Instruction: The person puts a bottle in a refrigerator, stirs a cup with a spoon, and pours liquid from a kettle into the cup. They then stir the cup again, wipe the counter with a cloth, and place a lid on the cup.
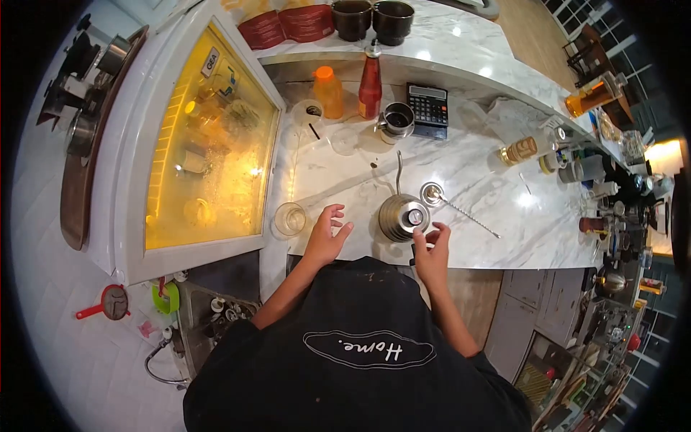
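My left hand [329,234] is over the counter's front edge, fingers apart and empty, just right of a clear glass [291,218]. A steel gooseneck kettle [399,217] stands on the marble counter between my hands, its spout pointing away from me. My right hand [432,248] is at the kettle's near right side, close to the lid knob, fingers curved and apart; whether a fingertip touches the kettle is unclear. Beside the kettle is a small steel jigger or cup [432,194] with a long twisted bar spoon [471,218] lying by it.
Farther back stand an orange bottle [328,93], a red bottle [370,86], a dark-filled glass server [396,121] and a calculator [427,108]. A lit glass-door fridge [216,144] rises at the left. A labelled bottle [520,150] lies or stands at the right.
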Demonstrator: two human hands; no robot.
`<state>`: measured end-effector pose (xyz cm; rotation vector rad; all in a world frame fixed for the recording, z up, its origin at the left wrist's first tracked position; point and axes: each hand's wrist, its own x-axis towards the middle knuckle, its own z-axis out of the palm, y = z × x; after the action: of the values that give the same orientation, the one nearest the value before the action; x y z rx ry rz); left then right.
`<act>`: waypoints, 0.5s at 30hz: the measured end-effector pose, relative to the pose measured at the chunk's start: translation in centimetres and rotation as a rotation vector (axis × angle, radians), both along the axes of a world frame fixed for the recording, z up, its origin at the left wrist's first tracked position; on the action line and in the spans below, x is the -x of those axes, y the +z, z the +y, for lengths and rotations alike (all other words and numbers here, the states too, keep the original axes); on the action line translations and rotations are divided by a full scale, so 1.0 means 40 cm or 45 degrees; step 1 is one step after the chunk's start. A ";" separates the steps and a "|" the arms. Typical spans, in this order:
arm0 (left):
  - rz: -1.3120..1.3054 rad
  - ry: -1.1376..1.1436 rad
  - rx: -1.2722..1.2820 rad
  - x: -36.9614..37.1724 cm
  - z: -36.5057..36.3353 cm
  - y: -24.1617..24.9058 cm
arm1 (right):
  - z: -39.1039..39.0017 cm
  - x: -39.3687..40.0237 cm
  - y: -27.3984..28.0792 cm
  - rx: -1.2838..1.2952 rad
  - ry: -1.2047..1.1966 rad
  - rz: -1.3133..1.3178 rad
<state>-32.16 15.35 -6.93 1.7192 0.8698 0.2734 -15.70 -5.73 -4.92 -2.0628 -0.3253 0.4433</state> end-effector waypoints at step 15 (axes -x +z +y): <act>0.058 -0.016 -0.096 0.031 -0.058 -0.064 | -0.050 0.037 -0.064 -0.246 -0.131 0.228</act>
<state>-33.38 13.01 -9.50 1.8066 0.8911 0.2623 -17.19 -7.72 -7.47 -1.8279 -0.1479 0.5097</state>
